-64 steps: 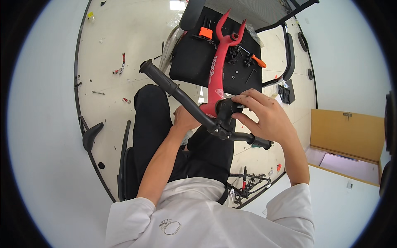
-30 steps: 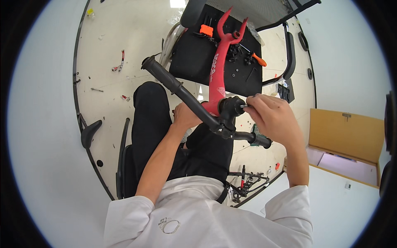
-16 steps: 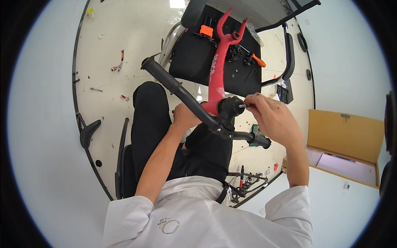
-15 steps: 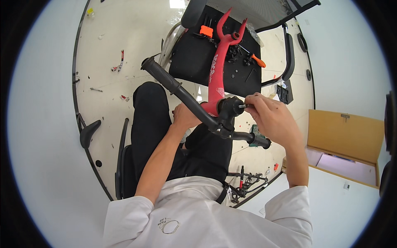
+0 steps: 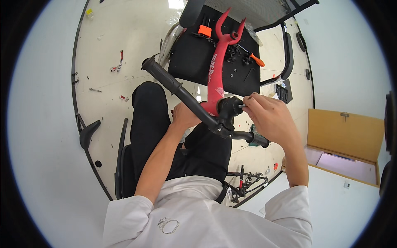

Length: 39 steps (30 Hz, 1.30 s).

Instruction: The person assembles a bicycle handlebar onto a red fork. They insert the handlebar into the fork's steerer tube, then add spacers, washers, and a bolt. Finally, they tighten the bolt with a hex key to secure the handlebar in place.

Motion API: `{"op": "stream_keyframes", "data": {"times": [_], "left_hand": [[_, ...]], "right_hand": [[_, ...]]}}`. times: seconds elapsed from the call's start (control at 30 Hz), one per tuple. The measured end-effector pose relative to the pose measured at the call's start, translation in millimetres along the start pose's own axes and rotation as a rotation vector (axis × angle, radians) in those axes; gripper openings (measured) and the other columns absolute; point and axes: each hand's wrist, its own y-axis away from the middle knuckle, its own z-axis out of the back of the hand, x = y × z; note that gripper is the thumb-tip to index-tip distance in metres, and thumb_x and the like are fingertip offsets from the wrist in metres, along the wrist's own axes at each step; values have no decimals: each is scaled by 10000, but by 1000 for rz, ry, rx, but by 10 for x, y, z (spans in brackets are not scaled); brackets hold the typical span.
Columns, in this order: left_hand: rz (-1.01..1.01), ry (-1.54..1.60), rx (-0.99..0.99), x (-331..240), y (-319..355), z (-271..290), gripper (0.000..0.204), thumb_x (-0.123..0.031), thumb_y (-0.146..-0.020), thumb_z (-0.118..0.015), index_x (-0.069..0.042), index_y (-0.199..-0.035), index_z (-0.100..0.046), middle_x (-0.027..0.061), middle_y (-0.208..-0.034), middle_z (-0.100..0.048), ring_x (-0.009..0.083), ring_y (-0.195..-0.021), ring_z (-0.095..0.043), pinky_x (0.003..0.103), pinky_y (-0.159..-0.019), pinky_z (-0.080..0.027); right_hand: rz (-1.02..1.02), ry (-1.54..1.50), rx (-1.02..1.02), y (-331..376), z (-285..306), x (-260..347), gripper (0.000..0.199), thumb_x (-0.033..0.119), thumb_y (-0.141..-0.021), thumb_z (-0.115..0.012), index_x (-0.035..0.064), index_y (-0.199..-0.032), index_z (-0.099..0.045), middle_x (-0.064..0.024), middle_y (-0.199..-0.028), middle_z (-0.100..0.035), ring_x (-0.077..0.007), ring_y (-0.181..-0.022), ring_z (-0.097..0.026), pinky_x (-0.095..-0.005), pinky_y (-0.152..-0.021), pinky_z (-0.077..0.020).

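Observation:
A red bicycle frame rests with its forked end on the black chair and its near end over my lap. Black handlebars cross that near end, clamped in a black stem. At the stem's round cap, my right hand pinches a short, thin metal rod that meets the cap; its other end is hidden in my fingers. My left hand is closed under the handlebars beside the frame's near end. Its fingertips are largely hidden, and what it grips cannot be made out.
On the chair seat lie an orange-handled screwdriver, an orange tool holder, a hex key and small black parts. A saddle is at the left wall. Bike parts lie at the lower right, near an open wooden hatch.
My right hand has turned slightly at the cap, and its fingers now cover more of the rod. My left hand and the frame have hardly moved.

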Motion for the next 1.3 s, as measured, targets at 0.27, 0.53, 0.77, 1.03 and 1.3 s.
{"op": "stream_keyframes", "data": {"times": [0.27, 0.53, 0.77, 1.03, 1.3], "left_hand": [[-55, -6, -14, -46, 25, 49, 321, -320, -655, -827, -73, -852, -771, 173, -712, -698, 360, -719, -702, 407, -682, -549], [-50, -2, -39, -35, 21, 7, 341, -325, -639, -839, -70, -854, -768, 158, -695, -693, 354, -711, -699, 405, -686, -549], [-2, 7, 0, -61, 17, 49, 366, -338, -640, -835, -59, -867, -766, 154, -719, -703, 342, -736, -708, 409, -705, -556], [-19, 28, -79, 48, -2, -47, 381, -354, -646, -835, -84, -908, -775, 160, -734, -708, 345, -761, -710, 420, -711, -555], [-61, -22, -15, -14, 6, -4, 349, -327, -650, -835, -93, -904, -781, 155, -724, -706, 350, -717, -703, 412, -701, -554]], "right_hand": [[-47, -80, -3, -30, 54, -10, 207, 187, -881, -708, 51, -836, -559, -63, -731, -556, -253, -626, -607, -361, -550, -478], [0, 2, 61, -6, -23, -59, 234, 197, -867, -724, 44, -828, -552, -68, -711, -550, -264, -601, -592, -376, -546, -466], [-24, -36, 12, 5, -83, -24, 207, 163, -862, -708, 32, -810, -556, -85, -676, -539, -285, -577, -558, -393, -530, -428], [-36, -56, -41, -9, -67, 29, 272, 232, -895, -702, 46, -762, -555, -74, -647, -556, -271, -559, -582, -378, -513, -438], [-127, -89, 92, 133, -74, -77, 183, 168, -887, -690, 38, -839, -570, -74, -721, -587, -272, -590, -590, -375, -514, -430]]}}
